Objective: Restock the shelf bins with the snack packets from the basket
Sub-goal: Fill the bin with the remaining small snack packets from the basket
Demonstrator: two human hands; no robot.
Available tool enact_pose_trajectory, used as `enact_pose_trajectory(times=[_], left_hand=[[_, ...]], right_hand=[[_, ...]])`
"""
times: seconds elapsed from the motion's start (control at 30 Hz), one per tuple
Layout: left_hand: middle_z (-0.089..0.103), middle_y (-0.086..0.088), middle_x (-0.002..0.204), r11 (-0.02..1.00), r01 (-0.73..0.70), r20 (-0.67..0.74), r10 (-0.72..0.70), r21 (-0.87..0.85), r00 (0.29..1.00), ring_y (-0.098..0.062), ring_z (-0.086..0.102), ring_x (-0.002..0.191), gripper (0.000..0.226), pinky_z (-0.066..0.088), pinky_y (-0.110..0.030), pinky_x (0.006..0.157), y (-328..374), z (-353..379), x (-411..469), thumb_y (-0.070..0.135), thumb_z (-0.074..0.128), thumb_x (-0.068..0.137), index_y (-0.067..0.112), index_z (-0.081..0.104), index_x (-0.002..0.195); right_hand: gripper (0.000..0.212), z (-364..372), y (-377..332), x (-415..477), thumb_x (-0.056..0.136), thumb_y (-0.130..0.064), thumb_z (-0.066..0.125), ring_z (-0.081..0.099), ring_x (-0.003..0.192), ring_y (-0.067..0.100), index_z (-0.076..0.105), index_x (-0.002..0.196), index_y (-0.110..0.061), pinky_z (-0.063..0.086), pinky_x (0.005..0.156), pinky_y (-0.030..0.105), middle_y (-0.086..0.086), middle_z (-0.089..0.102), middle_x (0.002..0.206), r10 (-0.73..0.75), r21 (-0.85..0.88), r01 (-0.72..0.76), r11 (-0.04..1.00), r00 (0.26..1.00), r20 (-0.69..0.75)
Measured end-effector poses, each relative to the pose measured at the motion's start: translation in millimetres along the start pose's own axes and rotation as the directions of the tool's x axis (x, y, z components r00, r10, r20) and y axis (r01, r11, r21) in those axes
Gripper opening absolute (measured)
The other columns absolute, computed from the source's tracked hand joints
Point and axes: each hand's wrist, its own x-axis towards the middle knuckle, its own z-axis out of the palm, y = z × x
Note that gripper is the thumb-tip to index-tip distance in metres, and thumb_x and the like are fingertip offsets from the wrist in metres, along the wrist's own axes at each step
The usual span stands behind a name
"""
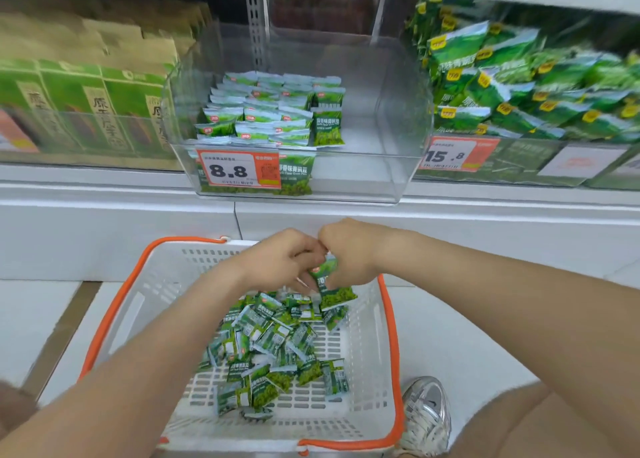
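Note:
A white basket [367, 371] with an orange rim sits on the floor below me and holds several small green snack packets [273, 340]. Above its far end my left hand [280, 260] and my right hand [349, 253] meet, both closed on a green snack packet [334, 289] that hangs upright between them. On the shelf above stands a clear plastic bin [377, 118] with an 8.8 price tag [239, 171]. Rows of the same green packets [266, 115] fill its left half; its right half is bare.
To the right, another bin [533, 87] is piled with larger green packets behind a 15.8 tag. Green cartons [86, 108] stand on the shelf at left. A white shelf ledge [138, 215] runs between bins and basket. My shoe [427, 412] rests by the basket's right corner.

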Motion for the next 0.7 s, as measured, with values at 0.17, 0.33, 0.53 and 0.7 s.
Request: enact_pose_trajectory(times=[0.17, 0.33, 0.53, 0.7], left_hand=[[0.059, 0.013, 0.061, 0.997, -0.053, -0.099, 0.048, -0.048, 0.994, -0.031, 0.079, 0.078, 0.031, 0.066, -0.043, 0.074, 28.4, -13.7, -20.3, 0.015, 0.042, 0.113, 0.012, 0.056, 0.086], [0.059, -0.002, 0.057, 0.979, -0.158, -0.325, 0.192, 0.126, 0.926, -0.022, 0.072, 0.054, 0.034, 0.055, -0.033, 0.053, 57.7, -18.9, -31.0, 0.018, 0.05, 0.108, 0.013, 0.06, 0.076], [0.058, 0.01, 0.072, 0.817, -0.217, -0.764, 0.577, 0.535, 0.288, -0.019, 0.053, 0.065, 0.016, 0.04, -0.038, 0.059, 92.2, -23.5, -33.4, 0.022, 0.051, 0.101, 0.017, 0.065, 0.095], [0.062, 0.0, 0.107, 0.809, -0.192, -0.772, 0.588, 0.556, 0.242, -0.022, 0.056, 0.097, 0.017, 0.051, -0.044, 0.08, 88.3, -49.0, -21.8, 0.011, 0.053, 0.097, 0.011, 0.059, 0.112]], right_hand=[[0.048, -11.4, 6.2, -11.5, 0.085, -0.023, 0.085, 0.078, 0.075, 0.026, 0.064, 0.123, -0.003, 0.065, 0.076, 0.043, 0.017, 0.072, 0.115, 0.091, 0.434, -0.085, 0.897, 0.996, 0.006], [0.044, -36.3, -0.5, -28.5, 0.086, -0.026, 0.084, 0.078, 0.075, 0.025, 0.07, 0.114, 0.005, 0.064, 0.071, 0.04, 0.017, 0.078, 0.1, 0.119, 0.443, -0.084, 0.893, 0.992, -0.052], [0.039, -102.3, 17.1, -57.4, 0.083, -0.014, 0.088, 0.077, 0.067, 0.028, 0.062, 0.108, 0.003, 0.062, 0.06, 0.029, 0.011, 0.069, 0.062, 0.068, 0.756, 0.077, 0.65, 0.985, -0.158], [0.043, -134.1, 36.7, -45.2, 0.09, -0.012, 0.079, 0.078, 0.074, 0.03, 0.062, 0.126, 0.004, 0.065, 0.071, 0.038, 0.02, 0.077, 0.095, 0.177, 0.859, 0.15, 0.49, 0.948, -0.266]])
